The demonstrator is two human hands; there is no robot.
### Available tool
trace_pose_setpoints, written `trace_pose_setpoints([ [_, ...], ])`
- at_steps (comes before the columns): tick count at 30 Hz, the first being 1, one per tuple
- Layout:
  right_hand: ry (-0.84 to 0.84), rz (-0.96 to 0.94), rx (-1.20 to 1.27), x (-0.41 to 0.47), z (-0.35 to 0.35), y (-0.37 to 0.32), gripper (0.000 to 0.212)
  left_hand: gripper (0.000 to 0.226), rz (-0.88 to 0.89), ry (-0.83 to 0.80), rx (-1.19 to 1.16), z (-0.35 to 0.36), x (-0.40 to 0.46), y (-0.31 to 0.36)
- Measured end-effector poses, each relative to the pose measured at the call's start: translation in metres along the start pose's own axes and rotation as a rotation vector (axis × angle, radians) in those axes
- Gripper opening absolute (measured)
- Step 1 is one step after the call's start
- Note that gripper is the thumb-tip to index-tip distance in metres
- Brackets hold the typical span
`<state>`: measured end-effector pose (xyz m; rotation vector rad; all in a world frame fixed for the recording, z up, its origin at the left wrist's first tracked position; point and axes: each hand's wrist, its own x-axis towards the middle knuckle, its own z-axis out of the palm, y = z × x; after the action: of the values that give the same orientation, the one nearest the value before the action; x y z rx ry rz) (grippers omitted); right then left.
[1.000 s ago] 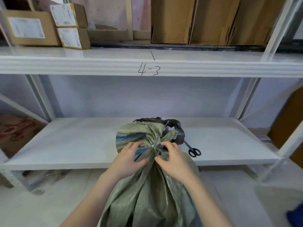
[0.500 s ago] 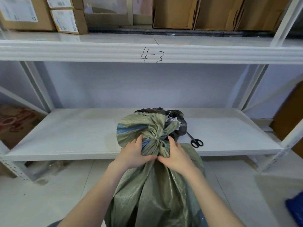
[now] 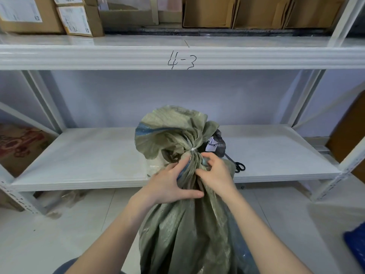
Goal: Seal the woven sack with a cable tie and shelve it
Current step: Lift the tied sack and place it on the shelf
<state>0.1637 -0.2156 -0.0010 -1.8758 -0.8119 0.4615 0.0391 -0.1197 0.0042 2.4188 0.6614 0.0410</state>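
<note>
A green woven sack [image 3: 183, 230] stands in front of me, its gathered top fanned out above a white cable tie [image 3: 193, 149] cinched round the neck. My left hand [image 3: 169, 184] grips the neck just below the tie from the left. My right hand [image 3: 215, 175] pinches the same bunched neck from the right. The sack's top rises in front of the white lower shelf [image 3: 88, 155], which is bare on its left half.
Black scissors [image 3: 238, 166] lie on the lower shelf right of the sack, next to a dark bag with a white tag [image 3: 217, 145]. The upper shelf, marked 4-3 [image 3: 181, 60], carries cardboard boxes [image 3: 79, 18]. A blue object [image 3: 355, 246] sits at the right floor edge.
Both hands slid down to grip the neck under the tie, and the sack's top has risen higher against the shelf. The view tilted slightly down.
</note>
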Motion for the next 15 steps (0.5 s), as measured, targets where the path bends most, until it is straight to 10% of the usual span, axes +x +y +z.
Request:
trace_pose_setpoints([
  [5,-0.075,-0.029,0.244,-0.011,-0.004,-0.022,0.035,0.128,-0.060,0.270,0.111,0.025,-0.008,0.027],
  [11,-0.206,-0.188,0.236,-0.019,-0.024,-0.031,0.060,0.055,-0.039,0.586,-0.141,0.014,-0.004,0.027],
  [15,0.032,-0.303,-0.059,-0.028,-0.048,-0.029,0.048,0.048,0.027,0.604,-0.173,0.010,-0.010,0.029],
])
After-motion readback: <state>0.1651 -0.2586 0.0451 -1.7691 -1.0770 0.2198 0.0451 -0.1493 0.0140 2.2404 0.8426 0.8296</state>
